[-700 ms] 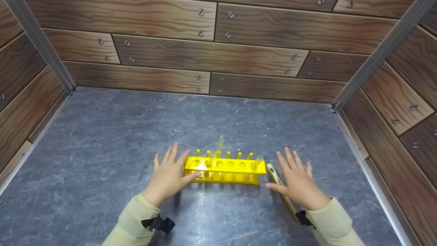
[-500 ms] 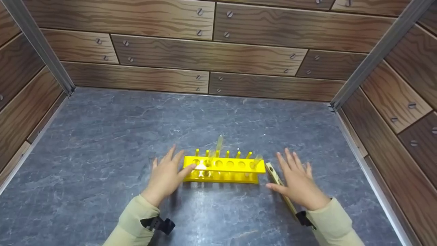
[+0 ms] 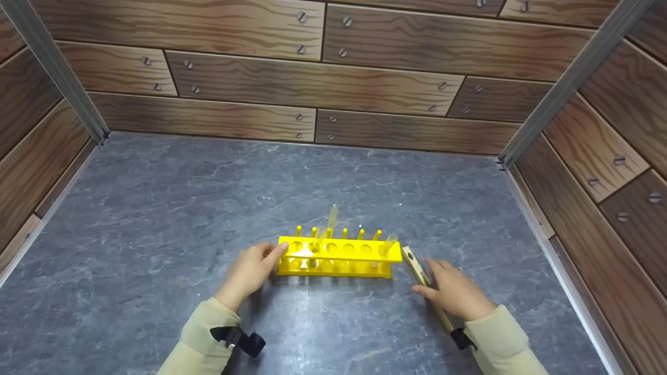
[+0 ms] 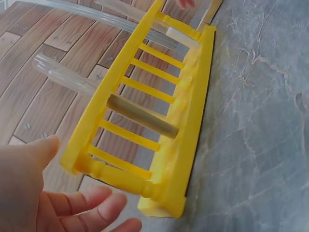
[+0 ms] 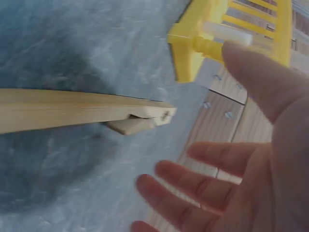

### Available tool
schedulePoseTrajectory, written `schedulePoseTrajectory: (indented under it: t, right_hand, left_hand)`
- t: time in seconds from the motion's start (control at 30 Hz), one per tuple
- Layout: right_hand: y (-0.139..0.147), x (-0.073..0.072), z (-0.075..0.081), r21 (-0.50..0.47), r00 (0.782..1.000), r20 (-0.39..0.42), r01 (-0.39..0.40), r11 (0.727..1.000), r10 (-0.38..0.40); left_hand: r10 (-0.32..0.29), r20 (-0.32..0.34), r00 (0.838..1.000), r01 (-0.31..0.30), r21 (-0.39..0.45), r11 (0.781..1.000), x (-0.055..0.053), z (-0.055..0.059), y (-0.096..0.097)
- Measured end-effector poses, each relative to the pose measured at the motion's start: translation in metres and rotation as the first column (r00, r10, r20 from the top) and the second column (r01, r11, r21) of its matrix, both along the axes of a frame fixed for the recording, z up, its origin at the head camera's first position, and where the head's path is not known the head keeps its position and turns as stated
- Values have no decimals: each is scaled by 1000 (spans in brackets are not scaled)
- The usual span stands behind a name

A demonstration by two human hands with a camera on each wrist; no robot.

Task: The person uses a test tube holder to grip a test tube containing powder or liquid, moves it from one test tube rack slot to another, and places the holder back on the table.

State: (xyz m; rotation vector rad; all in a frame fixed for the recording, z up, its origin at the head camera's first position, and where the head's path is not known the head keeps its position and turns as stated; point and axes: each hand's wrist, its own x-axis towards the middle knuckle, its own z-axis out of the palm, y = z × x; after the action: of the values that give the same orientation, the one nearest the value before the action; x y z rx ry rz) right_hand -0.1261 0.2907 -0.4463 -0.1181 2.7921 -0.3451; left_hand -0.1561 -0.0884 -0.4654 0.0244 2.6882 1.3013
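A yellow test tube rack stands on the grey surface, with clear test tubes rising from it. In the left wrist view, one tube's lower part looks brownish inside the rack. My left hand is at the rack's left end, its thumb at the top corner and its loosely bent fingers beside the end post. To the right of the rack lies a wooden test tube holder, pointing diagonally. Over it is my right hand, thumb and fingers spread to either side, apart from the wood in the right wrist view.
Wood-patterned walls enclose the back and both sides, with metal corner strips between them. A row of yellow pegs stands along the rack's rear. Both wrists wear black straps with cameras.
My left fingers have bent in from straight, and the thumb has moved to the rack's left corner. My right fingers have lowered and drawn in toward the wooden holder.
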Motion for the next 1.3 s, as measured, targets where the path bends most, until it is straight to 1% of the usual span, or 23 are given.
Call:
schedulePoseTrajectory:
  t: [0.07,0.13,0.23,0.3,0.47,0.57,0.67,0.73,0.83,0.97,1.03,1.1,1.17,1.3]
  right_hand:
    - [2,-1,-4,22,1000,21,22,1000,-22]
    - [3,-2,-8,35,999,39,33,999,-35]
    - [4,-3,-13,33,998,43,46,998,-47]
    - [4,-4,-15,31,998,37,57,998,-59]
    - [1,-5,-20,37,997,28,75,997,-76]
    - [0,-6,-22,47,997,17,69,997,-70]
    - [0,-8,-23,54,998,4,60,997,-61]
    - [0,-8,-24,57,998,4,62,996,-63]
    - [1,-9,-27,57,998,4,61,997,-61]
    - [2,-9,-30,63,999,-12,51,997,-50]
    - [2,-9,-31,60,999,-23,43,997,-42]
    - [2,-9,-31,60,999,-25,47,997,-45]
    - [3,-8,-31,60,999,-28,48,997,-47]
    - [4,-9,-31,54,999,-17,46,998,-45]
  left_hand:
    - [-2,15,1000,1,67,998,-1,-4,1]
    - [7,28,1000,-11,138,990,-1,-7,2]
    - [21,32,999,-27,226,974,-2,-11,3]
    - [20,38,999,-30,287,957,-2,-12,3]
    - [-12,68,998,-19,428,904,-3,-15,4]
    - [-45,96,994,-10,510,860,-4,-17,4]
    - [-78,131,988,-14,586,810,-5,-17,5]
    - [-91,155,984,-23,612,790,-6,-16,5]
    - [-103,169,980,-27,630,776,-6,-17,6]
    - [-96,177,979,-42,647,762,-6,-16,7]
    - [-89,181,979,-51,649,759,-6,-15,7]
    - [-87,182,979,-53,647,761,-6,-14,8]
    - [-86,181,980,-52,646,761,-5,-15,8]
    - [-66,191,979,-75,646,759,-3,-18,9]
